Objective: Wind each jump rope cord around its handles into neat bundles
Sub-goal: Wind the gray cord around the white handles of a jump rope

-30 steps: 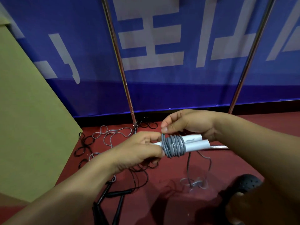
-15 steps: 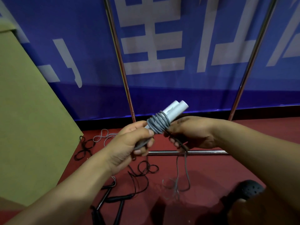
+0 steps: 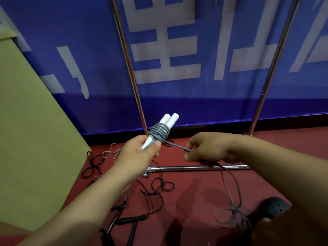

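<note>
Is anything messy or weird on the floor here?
Yes. Black cords and a pale cord lie in loose, tangled loops on the red floor, unwound. The grey cord trailing from the right hand also ends in a snarl.

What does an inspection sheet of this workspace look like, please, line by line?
Surface: red floor, no table in view.
Job's things: two white handles held side by side, gray cord coiled around them; its loose tail hangs to the floor.
Clutter: black jump ropes and a pale cord lying unwound; black perforated shoe.
Grippers: left hand grips the handles; right hand pinches the taut cord.
Cables: nothing seen besides rope cords.
Surroundings: blue banner, metal stand, tan board.
</note>
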A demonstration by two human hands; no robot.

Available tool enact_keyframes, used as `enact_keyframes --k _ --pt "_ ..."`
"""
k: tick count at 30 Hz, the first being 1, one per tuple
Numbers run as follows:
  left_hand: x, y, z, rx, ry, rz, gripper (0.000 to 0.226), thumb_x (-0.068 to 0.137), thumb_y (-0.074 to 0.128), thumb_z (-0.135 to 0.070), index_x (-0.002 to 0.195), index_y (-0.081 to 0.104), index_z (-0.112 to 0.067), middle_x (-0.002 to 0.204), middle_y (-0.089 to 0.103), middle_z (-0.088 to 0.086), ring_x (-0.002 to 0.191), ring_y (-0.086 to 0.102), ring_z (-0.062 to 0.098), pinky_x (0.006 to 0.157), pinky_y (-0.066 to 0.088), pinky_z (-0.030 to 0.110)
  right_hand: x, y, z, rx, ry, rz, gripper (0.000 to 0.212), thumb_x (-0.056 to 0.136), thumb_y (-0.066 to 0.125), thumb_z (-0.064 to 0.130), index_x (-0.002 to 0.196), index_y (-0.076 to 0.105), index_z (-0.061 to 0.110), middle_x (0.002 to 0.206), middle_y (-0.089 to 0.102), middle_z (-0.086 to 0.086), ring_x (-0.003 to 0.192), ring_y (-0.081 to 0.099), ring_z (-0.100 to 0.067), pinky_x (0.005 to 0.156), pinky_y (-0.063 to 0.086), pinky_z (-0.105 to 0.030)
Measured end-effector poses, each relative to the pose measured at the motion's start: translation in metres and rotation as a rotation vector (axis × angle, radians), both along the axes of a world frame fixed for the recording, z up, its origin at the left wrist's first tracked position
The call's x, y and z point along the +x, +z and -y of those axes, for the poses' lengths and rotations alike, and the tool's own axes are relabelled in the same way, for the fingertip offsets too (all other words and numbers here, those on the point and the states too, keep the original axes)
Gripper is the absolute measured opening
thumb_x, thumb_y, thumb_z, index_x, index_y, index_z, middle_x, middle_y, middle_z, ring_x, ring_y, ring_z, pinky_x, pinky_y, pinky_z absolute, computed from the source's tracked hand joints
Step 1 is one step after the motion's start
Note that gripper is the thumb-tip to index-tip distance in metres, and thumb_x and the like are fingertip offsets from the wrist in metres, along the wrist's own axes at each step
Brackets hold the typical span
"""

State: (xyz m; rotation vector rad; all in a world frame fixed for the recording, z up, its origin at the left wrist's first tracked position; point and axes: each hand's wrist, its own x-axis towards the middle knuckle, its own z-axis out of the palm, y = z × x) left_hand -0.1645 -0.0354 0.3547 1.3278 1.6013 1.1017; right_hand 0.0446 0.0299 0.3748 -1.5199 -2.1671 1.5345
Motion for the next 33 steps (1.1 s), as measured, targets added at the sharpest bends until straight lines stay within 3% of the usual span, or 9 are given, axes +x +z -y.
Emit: enact_keyframes --k 2,5,8,12,17,20,24,29,33 --pt "-0.002 -0.001 -0.001 0.015 0.038 -0.094 0.009 0.096 0.062 -0.027 0.091 0.066 -0.02 0.064 0.062 -0.01 0.041 0.044 -0.002 0.05 0.034 0.022 0.002 -0.001 -0.002 0.07 -0.019 0.06 0.02 0.09 0.071 0.03 0.083 0.064 0.012 0.066 0.056 -0.004 0.06 0.055 -0.018 0.059 0.051 -0.028" --pt "-0.007 -0.004 -0.003 0.004 0.064 -0.137 0.013 0.096 0.062 -0.029 0.087 0.063 -0.02 0.051 0.056 -0.016 0.04 0.044 -0.001 0.049 0.033 0.023 0.005 0.001 -0.004 0.225 -0.026 0.129 0.023 0.089 0.071 0.034 0.085 0.065 0.012 0.064 0.056 0.001 0.054 0.05 -0.013 0.051 0.044 -0.021" --pt "-0.012 -0.008 -0.005 -0.017 0.091 -0.162 0.012 0.095 0.063 -0.03 0.087 0.065 -0.021 0.059 0.06 -0.013 0.047 0.044 0.002 0.052 0.035 0.027 0.009 0.005 -0.007 0.246 -0.02 0.129 0.024 0.087 0.072 0.035 0.083 0.065 0.013 0.064 0.059 0.001 0.052 0.048 -0.013 0.047 0.041 -0.021" --pt "-0.012 -0.008 -0.006 -0.026 0.122 -0.172 0.015 0.095 0.063 -0.027 0.084 0.064 -0.017 0.055 0.056 -0.013 0.048 0.044 0.004 0.053 0.035 0.026 0.015 0.009 -0.009 0.283 0.073 0.258 0.034 0.082 0.075 0.045 0.072 0.058 0.017 0.06 0.059 0.001 0.052 0.054 -0.015 0.056 0.045 -0.027" --pt "-0.023 -0.011 -0.01 -0.101 0.166 -0.114 0.022 0.095 0.063 -0.026 0.076 0.064 -0.015 0.062 0.057 -0.002 0.049 0.04 0.013 0.059 0.037 0.034 0.018 0.017 -0.007 0.553 0.11 0.275 0.021 0.087 0.07 0.042 0.079 0.062 0.025 0.074 0.057 0.009 0.066 0.051 -0.008 0.058 0.039 -0.025" --pt "-0.023 -0.013 -0.008 -0.147 0.128 -0.166 0.022 0.095 0.064 -0.025 0.076 0.064 -0.014 0.065 0.059 -0.001 0.052 0.043 0.012 0.059 0.038 0.029 0.02 0.016 -0.008 0.729 0.093 0.209 0.012 0.089 0.068 0.037 0.091 0.067 0.026 0.079 0.06 0.013 0.077 0.056 -0.01 0.067 0.042 -0.025" --pt "-0.021 -0.015 -0.004 -0.219 0.033 -0.251 0.021 0.094 0.065 -0.029 0.078 0.067 -0.016 0.062 0.064 -0.005 0.05 0.046 0.01 0.06 0.041 0.03 0.023 0.014 -0.01 0.877 0.121 0.148 0.009 0.088 0.068 0.035 0.094 0.069 0.029 0.081 0.065 0.013 0.077 0.058 -0.008 0.071 0.049 -0.027" --pt "-0.01 -0.012 0.001 -0.306 -0.165 -0.304 0.008 0.096 0.062 -0.023 0.096 0.064 -0.016 0.084 0.077 0.0 0.043 0.046 0.001 0.049 0.039 0.019 0.023 0.018 -0.013 0.947 0.175 0.125 0.011 0.088 0.069 0.035 0.094 0.073 0.027 0.079 0.061 0.016 0.076 0.057 -0.006 0.073 0.048 -0.027" --pt "-0.004 -0.011 0.004 -0.304 -0.291 -0.332 0.008 0.093 0.066 -0.015 0.094 0.061 -0.01 0.086 0.076 0.008 0.056 0.057 0.009 0.058 0.045 0.023 0.025 0.018 -0.016 0.952 0.157 0.133 0.013 0.088 0.069 0.035 0.095 0.074 0.025 0.078 0.059 0.018 0.076 0.055 -0.004 0.071 0.045 -0.023"
